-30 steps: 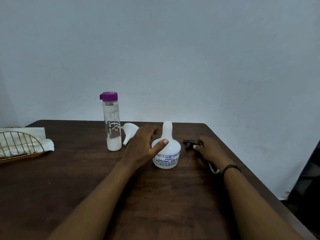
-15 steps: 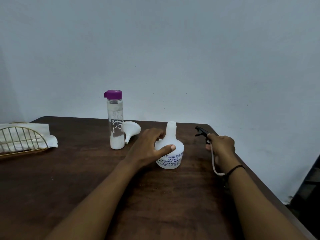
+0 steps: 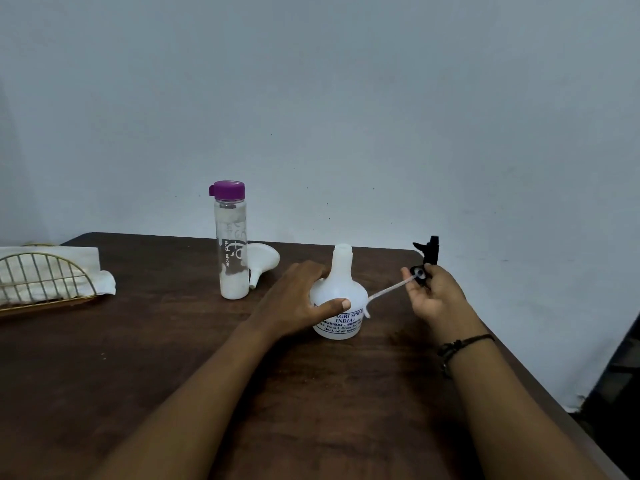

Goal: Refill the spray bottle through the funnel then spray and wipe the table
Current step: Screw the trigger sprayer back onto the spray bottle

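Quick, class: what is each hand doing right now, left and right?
Left hand: grips the white spray bottle, thumb across its front, steadying it on the table.
Right hand: holds the black spray head, its tube hanging toward the bottle.

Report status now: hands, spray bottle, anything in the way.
Left hand grips spray bottle, neck open. Right hand holds sprayer head aloft. Funnel lies behind, unused.

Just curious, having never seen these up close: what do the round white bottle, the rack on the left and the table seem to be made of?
Spray bottle: probably matte plastic, milky and slightly see-through. Rack: thin metal wire by the look, with a brassy gold sheen. Table: looks like dark wood or wood veneer, going by the grain streaks.
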`<action>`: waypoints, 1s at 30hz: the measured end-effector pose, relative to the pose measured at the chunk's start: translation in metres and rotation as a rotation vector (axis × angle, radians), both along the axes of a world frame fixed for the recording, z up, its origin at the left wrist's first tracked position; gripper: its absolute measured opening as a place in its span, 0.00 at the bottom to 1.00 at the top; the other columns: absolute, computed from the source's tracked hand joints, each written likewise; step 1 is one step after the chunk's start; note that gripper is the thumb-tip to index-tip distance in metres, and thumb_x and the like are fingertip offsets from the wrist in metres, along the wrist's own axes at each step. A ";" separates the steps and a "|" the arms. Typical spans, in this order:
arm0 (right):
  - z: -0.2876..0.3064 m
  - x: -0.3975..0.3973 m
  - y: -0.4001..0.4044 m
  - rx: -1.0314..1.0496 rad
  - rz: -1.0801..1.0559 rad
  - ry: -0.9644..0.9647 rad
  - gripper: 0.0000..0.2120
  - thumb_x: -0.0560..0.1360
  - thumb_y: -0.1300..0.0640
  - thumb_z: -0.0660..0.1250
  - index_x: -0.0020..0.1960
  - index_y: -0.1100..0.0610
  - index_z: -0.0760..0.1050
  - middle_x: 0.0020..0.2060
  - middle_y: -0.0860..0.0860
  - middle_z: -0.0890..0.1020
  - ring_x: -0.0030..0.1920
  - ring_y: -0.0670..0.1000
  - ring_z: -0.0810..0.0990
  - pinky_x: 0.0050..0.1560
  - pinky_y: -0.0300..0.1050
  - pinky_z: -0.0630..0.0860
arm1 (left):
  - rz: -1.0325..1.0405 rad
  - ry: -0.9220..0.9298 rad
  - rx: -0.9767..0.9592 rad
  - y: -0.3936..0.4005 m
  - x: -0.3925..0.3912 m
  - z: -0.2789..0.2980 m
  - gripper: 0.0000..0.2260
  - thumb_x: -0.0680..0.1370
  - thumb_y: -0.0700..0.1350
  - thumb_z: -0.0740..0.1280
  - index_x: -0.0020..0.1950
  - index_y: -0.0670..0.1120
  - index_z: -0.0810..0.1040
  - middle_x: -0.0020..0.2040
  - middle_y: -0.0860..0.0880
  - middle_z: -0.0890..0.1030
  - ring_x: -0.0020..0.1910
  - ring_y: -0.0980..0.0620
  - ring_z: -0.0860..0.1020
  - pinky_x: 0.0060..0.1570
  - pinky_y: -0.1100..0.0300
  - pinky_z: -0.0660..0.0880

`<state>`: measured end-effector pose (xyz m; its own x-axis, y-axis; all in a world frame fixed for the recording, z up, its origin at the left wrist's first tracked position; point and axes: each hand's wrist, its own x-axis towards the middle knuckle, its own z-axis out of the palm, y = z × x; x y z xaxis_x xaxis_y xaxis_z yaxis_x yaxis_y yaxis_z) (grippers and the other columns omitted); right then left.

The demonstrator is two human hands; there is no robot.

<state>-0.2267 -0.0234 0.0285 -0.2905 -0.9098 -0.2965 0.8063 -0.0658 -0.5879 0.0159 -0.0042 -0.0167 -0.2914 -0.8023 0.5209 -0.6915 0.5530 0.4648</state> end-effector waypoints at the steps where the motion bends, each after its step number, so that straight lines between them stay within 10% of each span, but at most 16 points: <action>1: 0.003 0.000 0.000 -0.020 -0.002 -0.022 0.07 0.82 0.65 0.59 0.45 0.63 0.71 0.48 0.58 0.75 0.50 0.52 0.79 0.67 0.50 0.73 | -0.001 0.002 0.004 0.000 0.000 0.000 0.25 0.71 0.70 0.66 0.58 0.55 0.73 0.52 0.58 0.75 0.53 0.57 0.73 0.51 0.56 0.74; 30: 0.114 0.058 0.058 -0.873 -0.350 0.712 0.05 0.80 0.64 0.62 0.50 0.57 0.75 0.50 0.53 0.82 0.55 0.53 0.83 0.60 0.51 0.79 | -0.023 0.203 0.091 0.002 -0.020 0.006 0.13 0.73 0.62 0.69 0.50 0.56 0.78 0.47 0.57 0.81 0.46 0.60 0.78 0.45 0.57 0.74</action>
<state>-0.1689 0.0346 0.1421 -0.4136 -0.5619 0.7164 0.1729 -0.8210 -0.5441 -0.0037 -0.0027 -0.0109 -0.2064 -0.8430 0.4967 -0.5664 0.5169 0.6419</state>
